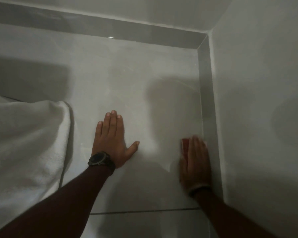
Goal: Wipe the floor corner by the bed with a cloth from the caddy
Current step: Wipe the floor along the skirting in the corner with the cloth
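My right hand (195, 162) lies flat on a reddish cloth (185, 143) and presses it to the pale floor tile right beside the grey skirting on the right wall. Only a small edge of the cloth shows past my fingers, and the hand is blurred. My left hand (113, 140) rests flat on the tile with fingers spread and nothing under it, a dark watch on its wrist. The floor corner (200, 48) lies farther ahead, where the two skirtings meet.
White bedding (27, 138) hangs down to the floor at the left, close to my left arm. Grey skirting (209, 117) runs along the right wall and another strip along the far wall. A tile joint (144, 211) crosses the floor near me.
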